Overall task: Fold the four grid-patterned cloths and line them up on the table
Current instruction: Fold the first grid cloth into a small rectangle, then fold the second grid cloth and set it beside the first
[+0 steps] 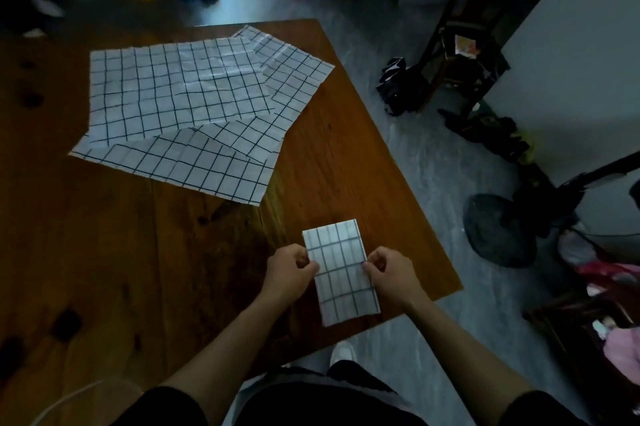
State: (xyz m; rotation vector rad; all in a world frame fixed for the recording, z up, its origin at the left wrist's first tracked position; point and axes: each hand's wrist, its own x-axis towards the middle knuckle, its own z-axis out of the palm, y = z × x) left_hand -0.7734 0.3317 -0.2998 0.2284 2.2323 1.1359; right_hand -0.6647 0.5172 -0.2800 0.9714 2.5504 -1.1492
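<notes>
We noted a wooden counter (pixel 104 235) filling most of the view, its right corner near us. On its far half lay a loose pile (pixel 194 107) of grid cloths, unfolded and overlapping at odd angles; we counted at least three layers but could not be sure of the number. Grey floor ran to the right, with a dark stool frame (pixel 464 44) and clutter beyond.

Near the counter's front edge was one folded cloth (pixel 341 271), a narrow rectangle. Its long axis ran away from us, tilted slightly leftward at the far end; its near end seemed to overhang the counter's edge, though we could not tell whether the cloth rested on the wood or was lifted just above it.

The cloth lay directly between the two hands. Left hand (pixel 291 271) pinched the left long edge about mid-length, fingers curled in. Right hand (pixel 389 273) pinched the right long edge opposite, likewise curled. Both were equally near; neither had the advantage.

We judged the first cloth folded or nearly so, three still waiting in the pile. Another fold would bring the near end up over the far along that long axis; otherwise, setting it down to start the row. The pile lay well apart, forward and left, nearer the left hand.
</notes>
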